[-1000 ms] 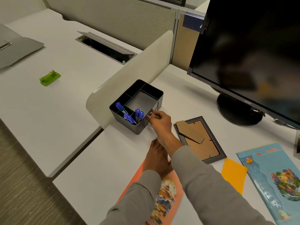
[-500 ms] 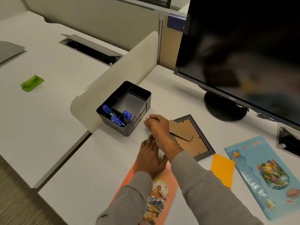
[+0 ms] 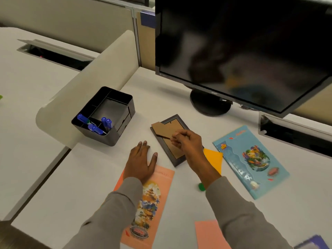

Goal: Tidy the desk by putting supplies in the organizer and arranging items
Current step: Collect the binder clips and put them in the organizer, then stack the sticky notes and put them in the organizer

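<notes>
Left hand lies flat, fingers straight, half on the orange booklet. Right hand pinches the cardboard stand of the face-down picture frame, just right of the black organizer with blue markers. Big monitor looms at the far side.

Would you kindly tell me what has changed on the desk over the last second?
The right hand left the front of the organizer and moved right to the face-down picture frame, where it now seems to pinch the cardboard stand. The left hand stayed flat at the top of the orange booklet. The organizer and its blue pens are unmoved.
</notes>
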A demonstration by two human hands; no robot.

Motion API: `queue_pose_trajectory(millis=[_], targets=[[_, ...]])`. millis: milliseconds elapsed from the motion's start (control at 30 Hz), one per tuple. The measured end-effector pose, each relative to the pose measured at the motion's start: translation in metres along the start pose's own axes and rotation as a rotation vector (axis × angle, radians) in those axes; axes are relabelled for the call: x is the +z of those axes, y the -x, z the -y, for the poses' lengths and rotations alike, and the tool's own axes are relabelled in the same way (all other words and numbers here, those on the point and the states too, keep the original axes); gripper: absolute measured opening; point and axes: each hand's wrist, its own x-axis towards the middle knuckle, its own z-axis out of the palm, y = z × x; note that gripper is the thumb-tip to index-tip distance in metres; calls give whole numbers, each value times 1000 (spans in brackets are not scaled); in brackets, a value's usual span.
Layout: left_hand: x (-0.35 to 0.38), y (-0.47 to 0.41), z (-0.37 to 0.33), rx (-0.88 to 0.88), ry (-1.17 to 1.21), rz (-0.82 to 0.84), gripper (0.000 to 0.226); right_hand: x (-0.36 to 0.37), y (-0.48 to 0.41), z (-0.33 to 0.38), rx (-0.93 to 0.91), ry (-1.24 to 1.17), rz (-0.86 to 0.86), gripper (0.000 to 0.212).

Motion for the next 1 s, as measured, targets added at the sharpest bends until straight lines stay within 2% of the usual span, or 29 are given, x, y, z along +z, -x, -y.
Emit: queue_pose_trajectory(millis=[267, 400, 533, 633, 733, 833, 900, 1000], targets=[[-11, -9, -4, -65, 43, 61, 64, -99, 35, -11, -62, 69, -38, 9], [-25, -11, -21, -88, 72, -68, 55, -138, 49, -21, -76, 171, -132, 8], [-26, -1, -59, 56, 149, -158, 40, -163, 57, -44, -135, 370, -253, 8], [-12, 6, -97, 170, 185, -114, 32, -167, 60, -54, -211, 521, -349, 6], [10, 10, -131, 221, 257, 1, 26, -165, 59, -57, -240, 574, -398, 7], [32, 13, -163, 106, 379, 113, 29, -161, 54, -60, -171, 592, -438, 11], [43, 13, -181, -30, 439, 188, 41, -157, 50, -61, -132, 595, -466, 11], [56, 10, -197, -190, 436, 225, 50, -152, 44, -62, -80, 581, -486, 13]])
